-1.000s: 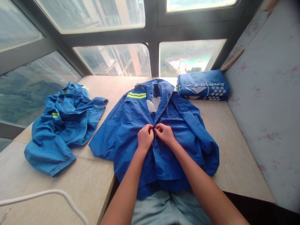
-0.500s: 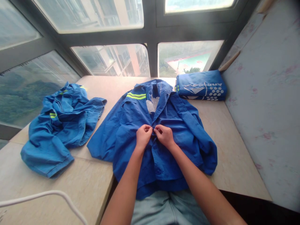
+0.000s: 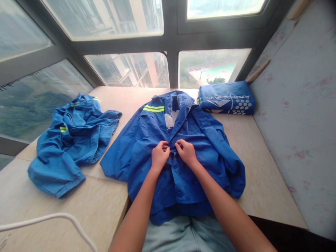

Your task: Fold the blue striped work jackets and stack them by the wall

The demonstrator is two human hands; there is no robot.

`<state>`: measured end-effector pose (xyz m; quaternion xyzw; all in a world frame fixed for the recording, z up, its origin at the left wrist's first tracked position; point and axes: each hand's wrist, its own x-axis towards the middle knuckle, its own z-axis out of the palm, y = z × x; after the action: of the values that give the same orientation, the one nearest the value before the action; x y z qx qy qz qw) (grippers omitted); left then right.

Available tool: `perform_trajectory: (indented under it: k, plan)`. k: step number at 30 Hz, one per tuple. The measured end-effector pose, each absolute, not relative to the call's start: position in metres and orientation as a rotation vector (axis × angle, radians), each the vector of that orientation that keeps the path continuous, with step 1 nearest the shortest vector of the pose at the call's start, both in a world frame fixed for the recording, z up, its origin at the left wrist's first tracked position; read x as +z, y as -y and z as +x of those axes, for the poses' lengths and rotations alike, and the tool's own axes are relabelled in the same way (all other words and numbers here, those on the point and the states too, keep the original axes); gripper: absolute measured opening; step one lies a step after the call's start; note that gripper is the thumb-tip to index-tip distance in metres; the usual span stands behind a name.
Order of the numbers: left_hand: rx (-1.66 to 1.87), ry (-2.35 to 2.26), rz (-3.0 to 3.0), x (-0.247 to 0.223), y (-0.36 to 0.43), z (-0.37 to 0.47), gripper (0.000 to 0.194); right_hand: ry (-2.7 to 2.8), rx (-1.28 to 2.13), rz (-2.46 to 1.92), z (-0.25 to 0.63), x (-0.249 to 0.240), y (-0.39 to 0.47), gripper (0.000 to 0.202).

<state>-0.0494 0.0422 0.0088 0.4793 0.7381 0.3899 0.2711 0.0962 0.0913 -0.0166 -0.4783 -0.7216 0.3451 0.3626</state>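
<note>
A blue work jacket lies spread front up, its collar toward the window and a yellow-green stripe on its chest. Its lower hem reaches over the near edge, by my legs. My left hand pinches the front edge at mid-chest, just left of the opening. Opposite it, my right hand pinches the other front edge, a small gap away. Below my hands the front panels overlap, with a button near the hem. Any button between my fingertips is too small to make out.
A second blue jacket lies crumpled on the left of the pale ledge. A folded blue garment with white print rests at the back right, by the wall. A white cable curves across the lower left. Windows stand behind.
My hands have moved slightly apart at the jacket's front, and a small gap shows between my fingertips. The whole view has shifted a little.
</note>
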Motion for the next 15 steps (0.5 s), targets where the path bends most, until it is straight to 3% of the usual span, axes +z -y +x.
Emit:
perform_trajectory:
  k: [5, 9, 15]
  plan:
    - [1.218, -1.602, 0.824, 0.015, -0.038, -0.054, 0.033, 1.912, 0.892, -1.168, 0.103, -0.015, -0.083, 0.025]
    - [1.199, -1.627, 0.947, 0.017, -0.028, -0.042, 0.026, 1.965, 0.877, -1.18, 0.117, -0.015, -0.068, 0.026]
    - [0.535, -1.925, 1.66, 0.032, 0.007, -0.027, 0.007, 2.05, 0.926, -1.175, 0.148, -0.008, -0.035, 0.026]
